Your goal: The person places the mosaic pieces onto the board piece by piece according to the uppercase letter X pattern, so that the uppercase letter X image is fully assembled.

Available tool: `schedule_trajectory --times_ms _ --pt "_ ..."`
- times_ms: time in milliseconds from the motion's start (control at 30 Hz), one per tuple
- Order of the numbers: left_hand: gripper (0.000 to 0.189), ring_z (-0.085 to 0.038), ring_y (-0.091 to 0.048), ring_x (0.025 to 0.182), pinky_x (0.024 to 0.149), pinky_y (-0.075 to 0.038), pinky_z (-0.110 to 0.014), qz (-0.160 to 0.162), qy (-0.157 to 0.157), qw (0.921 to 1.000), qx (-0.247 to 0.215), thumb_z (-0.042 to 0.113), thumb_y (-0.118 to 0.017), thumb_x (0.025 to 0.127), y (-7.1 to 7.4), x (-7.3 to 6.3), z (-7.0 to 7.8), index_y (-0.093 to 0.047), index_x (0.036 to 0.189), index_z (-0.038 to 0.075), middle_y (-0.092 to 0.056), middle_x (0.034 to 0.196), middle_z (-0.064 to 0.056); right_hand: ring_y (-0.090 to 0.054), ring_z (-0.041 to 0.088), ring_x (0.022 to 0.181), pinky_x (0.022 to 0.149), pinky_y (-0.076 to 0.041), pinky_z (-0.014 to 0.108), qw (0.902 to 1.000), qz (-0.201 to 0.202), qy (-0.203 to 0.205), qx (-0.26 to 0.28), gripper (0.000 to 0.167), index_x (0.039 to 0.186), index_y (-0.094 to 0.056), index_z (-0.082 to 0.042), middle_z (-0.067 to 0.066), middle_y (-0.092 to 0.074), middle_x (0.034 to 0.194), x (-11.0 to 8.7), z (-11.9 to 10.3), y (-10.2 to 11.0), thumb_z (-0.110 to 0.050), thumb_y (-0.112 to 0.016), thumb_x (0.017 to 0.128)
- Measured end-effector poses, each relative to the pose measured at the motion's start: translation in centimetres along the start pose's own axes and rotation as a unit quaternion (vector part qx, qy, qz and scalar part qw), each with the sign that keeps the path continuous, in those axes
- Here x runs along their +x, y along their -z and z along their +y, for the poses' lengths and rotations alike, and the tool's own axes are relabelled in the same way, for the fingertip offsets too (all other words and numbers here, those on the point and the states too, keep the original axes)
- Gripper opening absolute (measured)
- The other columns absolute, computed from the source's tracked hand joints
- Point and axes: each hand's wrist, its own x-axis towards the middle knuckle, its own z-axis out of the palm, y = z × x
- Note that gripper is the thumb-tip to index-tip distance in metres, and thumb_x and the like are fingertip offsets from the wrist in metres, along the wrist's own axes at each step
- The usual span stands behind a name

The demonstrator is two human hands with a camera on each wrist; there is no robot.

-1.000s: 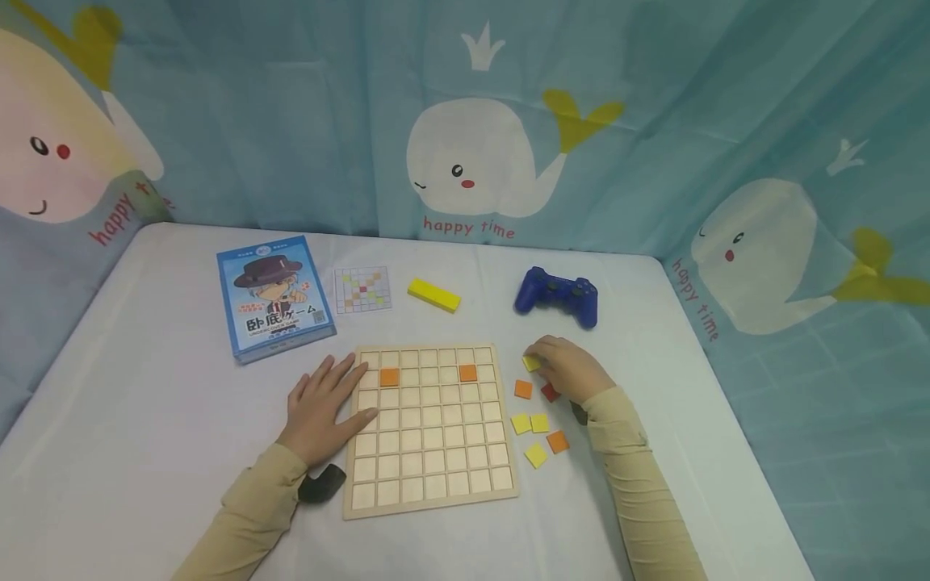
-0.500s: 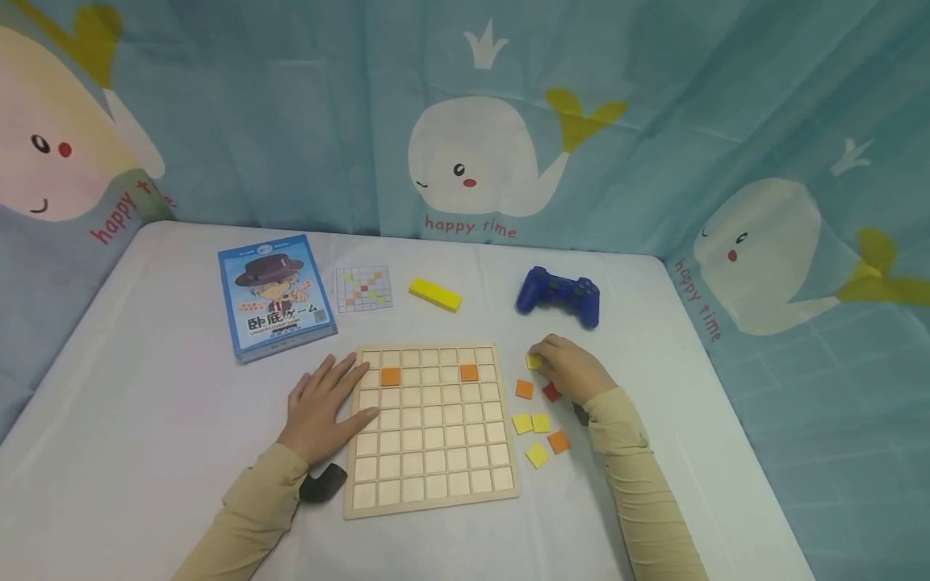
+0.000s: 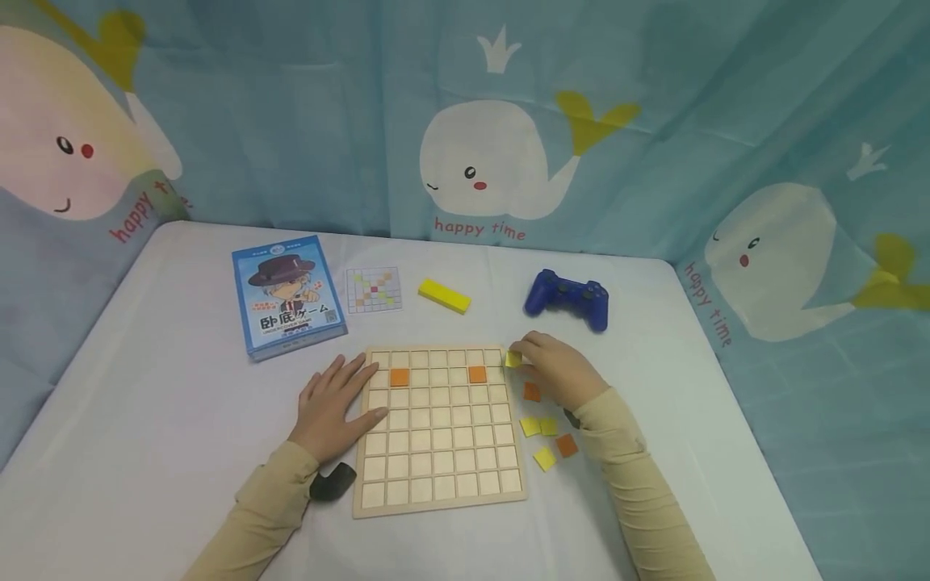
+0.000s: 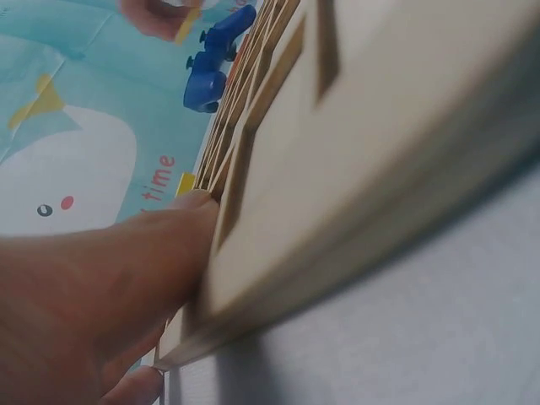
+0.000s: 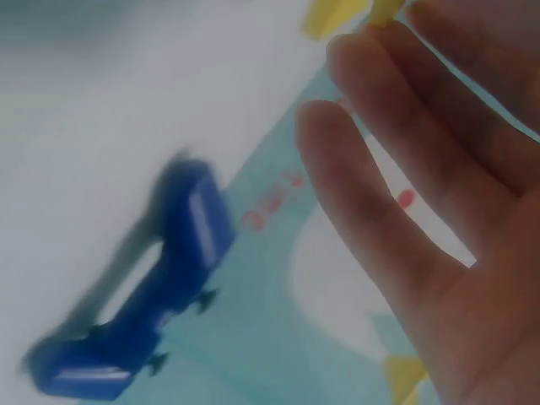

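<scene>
My left hand [image 3: 330, 410] rests with spread fingers on the left edge of a wooden grid board [image 3: 440, 505]; in the left wrist view its thumb [image 4: 143, 253] lies on the board's rim. My right hand [image 3: 561, 367] pinches a yellow square tile [image 3: 513, 359] at the board's upper right corner. In the right wrist view that tile [image 5: 386, 10] shows between the fingertips. Two orange tiles sit in the board's second row, one on the left [image 3: 400, 378] and one on the right [image 3: 477, 374].
Right of the board lie loose yellow tiles [image 3: 548, 426] and orange tiles [image 3: 567, 445]. Farther back are a blue game box [image 3: 291, 303], a card with a coloured grid pattern [image 3: 374, 290], a yellow bar [image 3: 445, 296] and a blue game controller [image 3: 567, 299].
My right hand has lifted the yellow tile and carried it left to the board's upper right corner. The left hand stays on the board. The head view has shifted slightly.
</scene>
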Motion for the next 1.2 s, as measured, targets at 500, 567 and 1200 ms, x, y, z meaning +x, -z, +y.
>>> schedule_trajectory --times_ms 500,567,1200 --pt "0.07 -0.038 -0.015 0.144 0.112 -0.008 -0.062 -0.005 0.003 0.9999 0.009 0.044 -0.064 0.087 0.2 0.1 -0.1 -0.041 0.145 0.013 -0.03 0.155 -0.012 -0.064 0.012 0.088 0.079 -0.054 0.024 0.9923 0.007 0.124 0.004 0.011 0.097 -0.067 -0.011 -0.001 -0.065 0.096 3.9 -6.7 -1.5 -0.01 -0.07 0.086" --pt "0.07 -0.038 -0.015 0.144 0.112 -0.008 -0.062 -0.004 0.003 0.9999 0.01 0.044 -0.064 0.087 0.2 0.1 -0.1 -0.041 0.145 0.014 -0.03 0.155 -0.011 -0.063 0.011 0.088 0.079 -0.053 0.023 0.9904 0.001 0.138 0.003 0.011 0.096 -0.067 -0.012 -0.003 -0.064 0.096 4.3 -7.4 -1.9 -0.012 -0.071 0.086" --pt "0.07 -0.037 -0.014 0.144 0.112 -0.008 -0.062 -0.002 0.003 1.0 0.005 0.045 -0.064 0.087 -0.1 0.1 -0.3 -0.041 0.146 0.015 -0.03 0.155 -0.01 -0.062 0.009 0.086 0.078 -0.053 0.021 0.9868 -0.071 0.14 -0.039 0.012 0.102 -0.067 -0.016 -0.004 -0.065 0.098 5.5 -9.6 -4.1 -0.023 -0.061 0.095"
